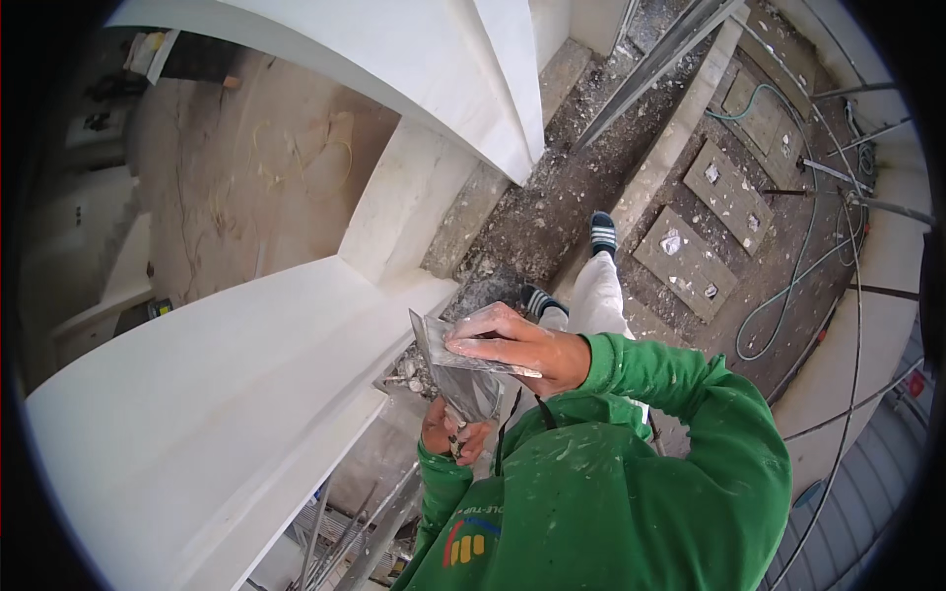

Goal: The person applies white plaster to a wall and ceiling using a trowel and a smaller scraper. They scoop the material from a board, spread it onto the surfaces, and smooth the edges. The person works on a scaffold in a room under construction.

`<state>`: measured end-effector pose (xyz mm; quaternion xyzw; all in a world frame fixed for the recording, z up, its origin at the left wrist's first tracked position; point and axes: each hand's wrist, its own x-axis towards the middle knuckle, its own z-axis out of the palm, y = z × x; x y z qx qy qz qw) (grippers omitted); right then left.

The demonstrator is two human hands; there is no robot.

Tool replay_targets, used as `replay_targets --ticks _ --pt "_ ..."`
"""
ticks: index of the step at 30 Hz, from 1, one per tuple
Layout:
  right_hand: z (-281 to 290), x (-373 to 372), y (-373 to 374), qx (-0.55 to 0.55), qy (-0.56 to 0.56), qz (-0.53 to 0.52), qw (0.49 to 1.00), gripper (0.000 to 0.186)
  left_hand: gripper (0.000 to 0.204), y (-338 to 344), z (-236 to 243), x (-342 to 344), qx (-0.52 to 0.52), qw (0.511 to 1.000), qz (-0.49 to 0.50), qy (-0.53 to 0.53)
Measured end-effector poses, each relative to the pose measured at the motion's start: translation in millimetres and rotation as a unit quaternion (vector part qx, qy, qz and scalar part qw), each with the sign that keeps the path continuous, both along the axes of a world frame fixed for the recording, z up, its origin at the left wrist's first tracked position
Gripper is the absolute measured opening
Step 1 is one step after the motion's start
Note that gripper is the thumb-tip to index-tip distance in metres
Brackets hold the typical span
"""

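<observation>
My left hand [473, 440], low in front of my chest, is closed round the handle of a wide putty knife [467, 388] with its blade pointing up and away from me. Just above it, my right hand [537, 350] grips a flat steel plastering trowel [493, 366], its fingers bent over the plate. The two metal blades overlap, and I cannot tell whether they touch. Whitish smears mark the fingers and the metal. The trowel's handle is hidden under my right palm.
White wall ledges [246, 364] run along the left, framing an opening onto a brown floor [266, 167]. A narrow, debris-strewn strip [537, 222] lies beyond my sandalled feet [603, 234]. Plywood boards [685, 261], a hose [788, 295] and cables are at right; metal poles [650, 74] stand ahead.
</observation>
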<state>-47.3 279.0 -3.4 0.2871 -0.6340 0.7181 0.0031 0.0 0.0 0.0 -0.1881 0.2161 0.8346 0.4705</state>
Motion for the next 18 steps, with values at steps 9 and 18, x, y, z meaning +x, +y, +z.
replay_targets --ticks 9,18 --pt "-156 -91 63 0.120 -0.124 -0.441 0.881 0.048 0.046 32 56 -27 -0.134 0.960 -0.068 0.236" --pt "-185 -188 19 0.054 -0.118 -0.607 0.784 0.051 0.039 16 43 -9 -0.163 0.971 -0.045 0.170"
